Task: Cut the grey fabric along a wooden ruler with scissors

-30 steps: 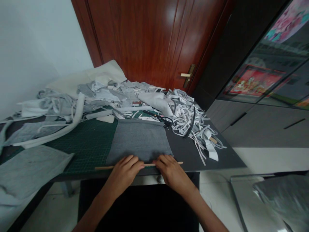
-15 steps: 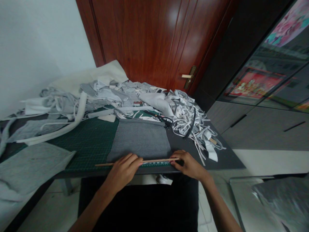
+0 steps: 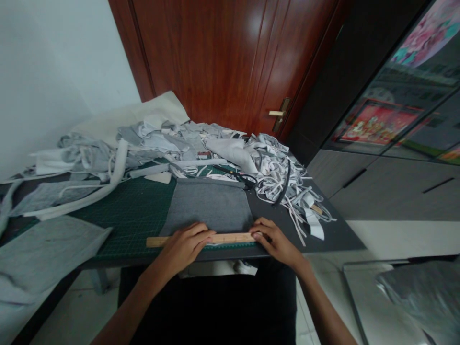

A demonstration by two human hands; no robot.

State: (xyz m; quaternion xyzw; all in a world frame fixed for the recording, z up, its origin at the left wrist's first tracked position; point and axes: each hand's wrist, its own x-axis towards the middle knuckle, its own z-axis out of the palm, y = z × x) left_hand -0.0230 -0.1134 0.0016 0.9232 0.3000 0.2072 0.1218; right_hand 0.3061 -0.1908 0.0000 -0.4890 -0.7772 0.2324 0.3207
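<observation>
A wooden ruler (image 3: 232,237) lies flat along the near edge of a piece of grey cloth (image 3: 210,203). Over its left part is my left hand (image 3: 187,245), fingers closed on it. The ruler's right end is pinched by my right hand (image 3: 275,239), thumb at the near side and fingers at the far side. Beneath the cloth is a green cutting mat (image 3: 134,203) with a grid, and a strip of its scale shows below the ruler. Scissors (image 3: 247,179) with black handles rest just beyond the cloth's far right corner.
Grey and white fabric scraps (image 3: 158,139) are heaped along the back of the table (image 3: 323,247). Tangled strips (image 3: 276,172) lie at the right. Another grey cloth (image 3: 53,254) hangs over the front left edge. A wooden door (image 3: 215,62) and a cabinet (image 3: 359,179) stand behind.
The ruler has turned from standing on its narrow edge to lying flat on the cloth. Both my hands have shifted slightly with it and still hold it.
</observation>
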